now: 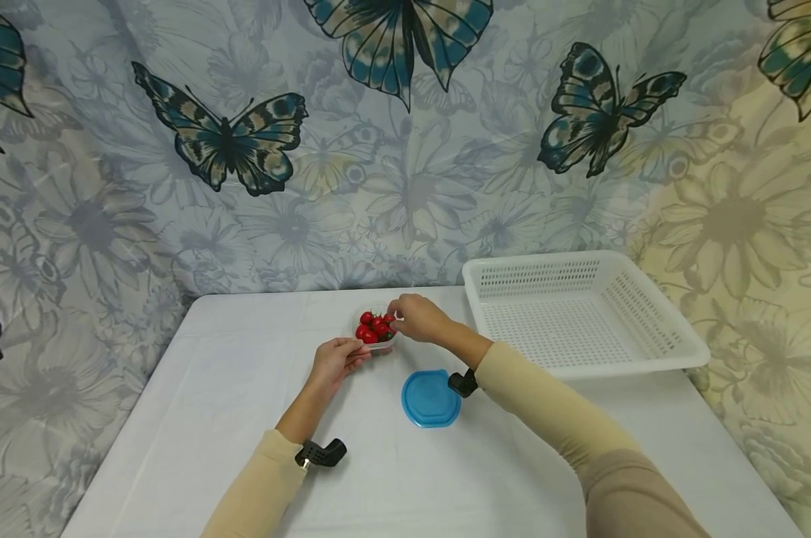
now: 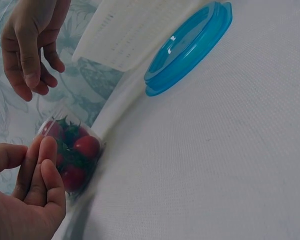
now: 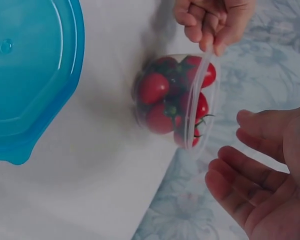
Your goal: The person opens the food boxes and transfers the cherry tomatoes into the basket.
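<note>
A: Left?
B: Your left hand (image 1: 340,360) pinches the rim of the clear container (image 1: 381,346), thumb against fingers, on its near left side.
A: Right?
B: Your right hand (image 1: 418,317) hangs just beside the rim at the right, thumb spread apart from loosely bent fingers.
A: Contents?
B: Red tomatoes (image 1: 370,337) with green stems, all inside the container, which stands toward the far edge of the white table (image 1: 244,351).
A: Rest?
B: Blue lid (image 1: 430,399) lies flat, nearer you than the container. White basket (image 1: 630,368) sits to your right.
</note>
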Available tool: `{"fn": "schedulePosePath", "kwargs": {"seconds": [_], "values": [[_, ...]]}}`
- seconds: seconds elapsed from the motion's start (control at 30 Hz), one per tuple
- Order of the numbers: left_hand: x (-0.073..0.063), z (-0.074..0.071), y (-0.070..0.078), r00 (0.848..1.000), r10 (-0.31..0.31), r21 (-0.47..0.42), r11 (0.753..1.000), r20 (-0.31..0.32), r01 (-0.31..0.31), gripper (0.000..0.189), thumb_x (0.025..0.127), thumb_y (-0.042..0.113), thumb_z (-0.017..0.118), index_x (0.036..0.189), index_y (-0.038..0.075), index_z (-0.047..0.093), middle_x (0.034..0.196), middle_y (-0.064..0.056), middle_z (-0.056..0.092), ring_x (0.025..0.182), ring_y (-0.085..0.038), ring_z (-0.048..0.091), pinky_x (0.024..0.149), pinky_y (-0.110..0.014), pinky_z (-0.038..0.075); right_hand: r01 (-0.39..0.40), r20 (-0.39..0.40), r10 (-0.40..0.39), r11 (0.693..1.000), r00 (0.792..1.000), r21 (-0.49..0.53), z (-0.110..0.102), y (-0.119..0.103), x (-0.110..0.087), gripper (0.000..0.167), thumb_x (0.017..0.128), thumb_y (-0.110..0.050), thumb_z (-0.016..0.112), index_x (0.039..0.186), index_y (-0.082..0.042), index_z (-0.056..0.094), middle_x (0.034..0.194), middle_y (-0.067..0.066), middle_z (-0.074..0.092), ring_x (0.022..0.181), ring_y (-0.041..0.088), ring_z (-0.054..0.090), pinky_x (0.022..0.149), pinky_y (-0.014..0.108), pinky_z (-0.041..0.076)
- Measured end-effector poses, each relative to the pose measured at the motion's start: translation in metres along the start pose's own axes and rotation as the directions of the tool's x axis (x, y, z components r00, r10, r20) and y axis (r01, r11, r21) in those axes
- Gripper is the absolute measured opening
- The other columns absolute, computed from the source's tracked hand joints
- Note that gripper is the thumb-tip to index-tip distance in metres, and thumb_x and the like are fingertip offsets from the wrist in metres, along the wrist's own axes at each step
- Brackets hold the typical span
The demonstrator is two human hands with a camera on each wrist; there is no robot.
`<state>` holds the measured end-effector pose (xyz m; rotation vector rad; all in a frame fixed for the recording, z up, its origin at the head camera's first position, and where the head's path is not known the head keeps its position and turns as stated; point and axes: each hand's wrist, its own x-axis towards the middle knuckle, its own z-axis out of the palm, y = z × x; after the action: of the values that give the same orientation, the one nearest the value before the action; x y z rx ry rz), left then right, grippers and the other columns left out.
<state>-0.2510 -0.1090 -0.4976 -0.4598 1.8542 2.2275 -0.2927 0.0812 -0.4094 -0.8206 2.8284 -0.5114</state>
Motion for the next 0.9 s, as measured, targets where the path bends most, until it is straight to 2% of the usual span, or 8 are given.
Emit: {"fn": "schedulePosePath", "kwargs": {"seconds": [0.2,0.47,0.7,0.9], "values": [[-0.001,-0.001,0.000,1.000,0.007,0.008,1.000,0.002,-0.007,0.017,0.094,0.011,0.062,0.107,-0.001,0.059,0.077,0.001,0.073,0.071,-0.008,0.071,0.068,-0.018,0.054,-0.009,0.021,0.009,1.000,1.000,-0.018,0.005,0.000,0.007,0.025,0.093,-0.014,0.065,0.116,-0.004,0.068,0.107,0.011,0.067,0.097,0.024,0.063,0.085,0.036,0.054],[0.000,-0.001,0.000,1.000,0.006,0.014,1.000,0.003,-0.006,0.020,0.095,0.011,0.061,0.110,-0.001,0.059,0.079,0.001,0.073,0.072,-0.008,0.071,0.069,-0.018,0.055,0.054,-0.014,-0.055,0.998,0.998,-0.029,0.010,-0.004,0.012,0.023,0.093,-0.013,0.065,0.111,-0.001,0.069,0.104,0.011,0.066,0.095,0.024,0.064,0.084,0.035,0.054],[0.001,-0.001,-0.001,1.000,0.012,-0.007,1.000,0.014,-0.012,0.018,0.095,0.010,0.061,0.108,-0.002,0.059,0.077,0.001,0.072,0.072,-0.008,0.071,0.068,-0.018,0.054,0.080,-0.033,-0.081,0.996,0.996,-0.042,0.019,-0.006,0.017,0.022,0.092,-0.010,0.065,0.111,-0.001,0.069,0.106,0.011,0.065,0.096,0.023,0.063,0.087,0.035,0.053],[0.002,-0.003,-0.001,1.000,0.014,-0.003,1.000,0.018,-0.014,0.017,0.094,0.010,0.062,0.107,-0.001,0.059,0.076,0.001,0.072,0.071,-0.008,0.071,0.067,-0.018,0.054,0.096,-0.028,-0.098,0.991,0.995,-0.089,0.026,-0.007,0.022,0.018,0.092,-0.010,0.065,0.107,-0.004,0.071,0.102,0.009,0.064,0.091,0.020,0.062,0.084,0.033,0.053]]}}
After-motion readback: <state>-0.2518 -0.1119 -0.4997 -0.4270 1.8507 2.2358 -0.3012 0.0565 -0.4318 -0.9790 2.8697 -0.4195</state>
